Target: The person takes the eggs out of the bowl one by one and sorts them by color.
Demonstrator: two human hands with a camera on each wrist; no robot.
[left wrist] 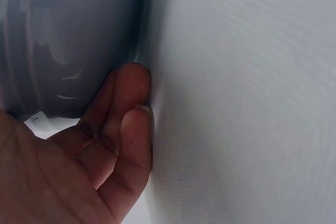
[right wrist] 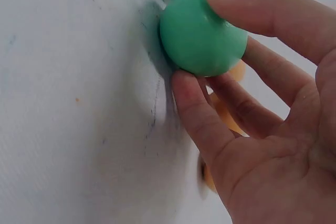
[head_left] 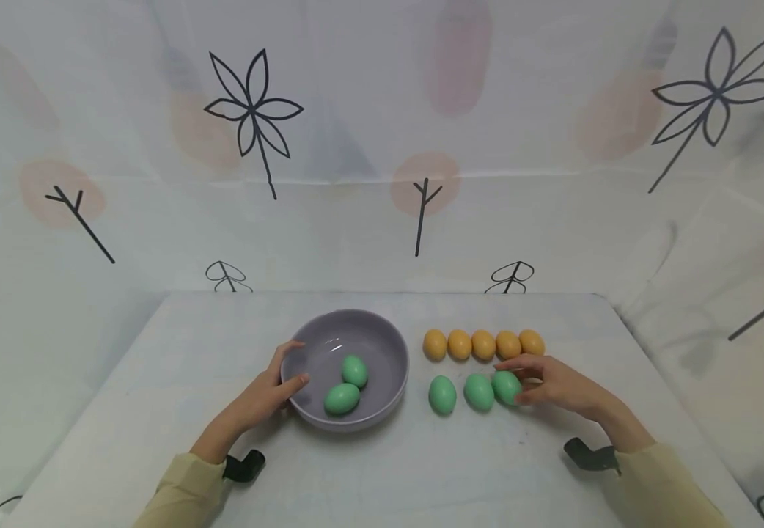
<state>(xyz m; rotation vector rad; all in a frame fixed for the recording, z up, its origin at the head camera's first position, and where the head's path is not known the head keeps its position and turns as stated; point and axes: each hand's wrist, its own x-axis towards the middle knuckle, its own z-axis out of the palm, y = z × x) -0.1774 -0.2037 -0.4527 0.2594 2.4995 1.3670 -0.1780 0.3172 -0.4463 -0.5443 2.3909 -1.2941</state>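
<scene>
One smooth matte-green egg [right wrist: 202, 32] in right hand [head_left: 563, 386] grip, 2 more beside.

left wrist view is mostly a blur of the grey bowl [left wrist: 68, 40], cut off at the top and left. In the right wrist view, the orange eggs [right wrist: 231, 119] are mostly hidden behind the right hand's fingers [right wrist: 252, 103].
</scene>
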